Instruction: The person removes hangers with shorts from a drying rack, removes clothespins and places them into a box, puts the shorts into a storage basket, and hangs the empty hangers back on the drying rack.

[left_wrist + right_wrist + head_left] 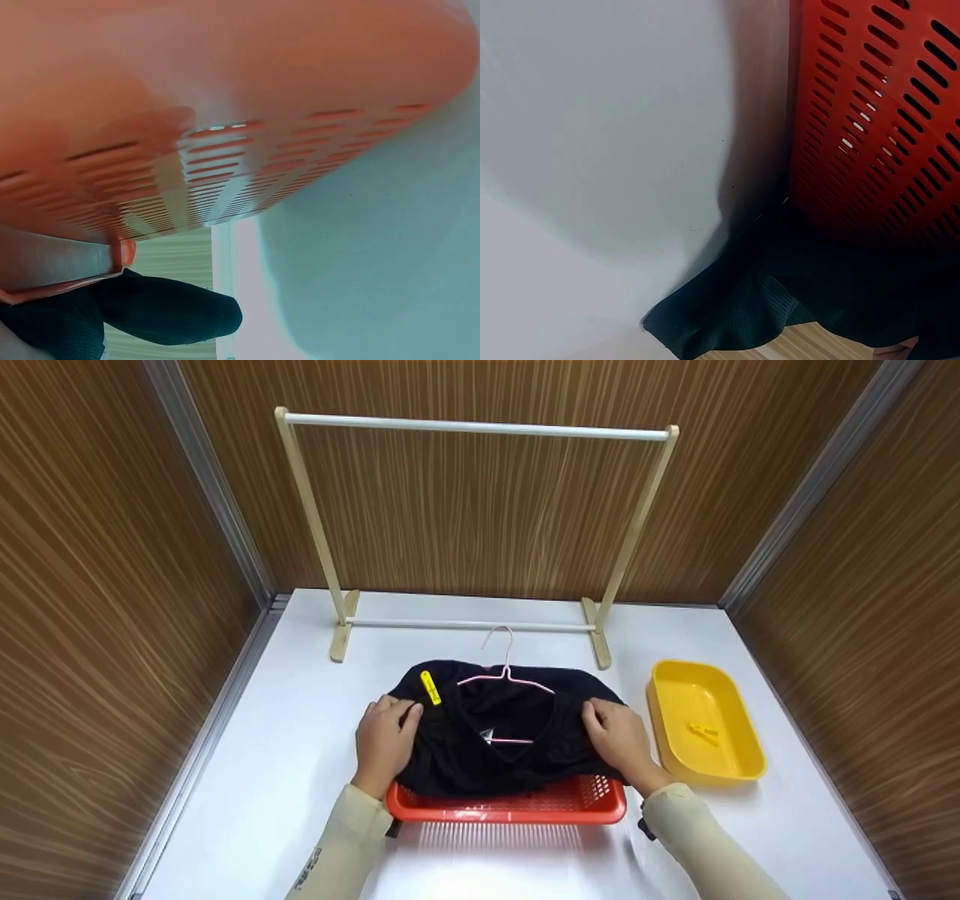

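A black V-neck shirt (465, 769) is spread over the red plastic basket (510, 814). Inside its neck opening is a pink hanger (508, 675), the hook pointing away from me. My left hand (385, 740) pinches the cloth at the left shoulder, close to a yellow clothespin (430, 688) on the shirt. At the opposite shoulder my right hand (619, 733) grips the fabric between thumb and fingers. The left wrist view shows the basket's slotted side (300, 67) and hanging dark cloth (165, 311). Draped shirt fabric (817, 285) fills the lower right wrist view.
Behind the basket stands a wooden drying rack (480, 426) with a white top bar and a lower bar. To the right, a yellow tray (664, 720) contains another yellow clothespin (703, 733). Wood-grain panels (90, 547) enclose the white table (262, 735) on three sides.
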A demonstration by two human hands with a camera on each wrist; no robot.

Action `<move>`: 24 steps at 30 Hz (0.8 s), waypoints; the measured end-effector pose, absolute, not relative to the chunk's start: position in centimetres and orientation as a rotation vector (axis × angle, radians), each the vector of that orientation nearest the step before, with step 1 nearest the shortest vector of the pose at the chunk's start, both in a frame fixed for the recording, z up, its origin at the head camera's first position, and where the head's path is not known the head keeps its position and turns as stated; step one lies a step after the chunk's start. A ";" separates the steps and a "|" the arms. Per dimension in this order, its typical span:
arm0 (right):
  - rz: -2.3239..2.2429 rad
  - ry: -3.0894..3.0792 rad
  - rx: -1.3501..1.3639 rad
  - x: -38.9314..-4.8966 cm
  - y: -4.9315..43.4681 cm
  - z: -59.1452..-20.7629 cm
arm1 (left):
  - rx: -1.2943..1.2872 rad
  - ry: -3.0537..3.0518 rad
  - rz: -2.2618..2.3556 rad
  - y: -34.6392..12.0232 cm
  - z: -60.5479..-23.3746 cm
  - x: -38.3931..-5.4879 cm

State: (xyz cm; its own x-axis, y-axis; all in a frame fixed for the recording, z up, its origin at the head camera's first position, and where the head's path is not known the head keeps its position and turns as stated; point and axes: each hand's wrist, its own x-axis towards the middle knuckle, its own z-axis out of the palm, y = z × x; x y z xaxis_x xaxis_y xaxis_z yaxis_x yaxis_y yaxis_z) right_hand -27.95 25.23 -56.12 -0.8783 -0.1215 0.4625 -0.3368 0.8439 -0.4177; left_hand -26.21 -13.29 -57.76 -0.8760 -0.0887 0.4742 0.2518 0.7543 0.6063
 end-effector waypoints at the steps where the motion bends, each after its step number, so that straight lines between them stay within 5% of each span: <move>1: 0.698 -2.595 0.342 -27.9 25.2 -56.1 | -0.122 -2.468 -0.949 -13.3 -57.7 -26.2; 24: 0.711 -2.516 0.379 -27.9 25.3 -56.0 | -0.111 -2.490 -0.943 -13.2 -57.6 -26.2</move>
State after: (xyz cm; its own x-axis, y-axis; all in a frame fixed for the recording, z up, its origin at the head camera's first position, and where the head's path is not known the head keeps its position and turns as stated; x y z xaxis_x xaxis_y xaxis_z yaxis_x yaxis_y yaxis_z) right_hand -27.87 25.34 -56.03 -0.8390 -0.1277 0.5289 -0.3856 0.8254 -0.4123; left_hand -26.17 -13.22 -57.63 -0.8854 -0.0885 0.4563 0.2360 0.7602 0.6053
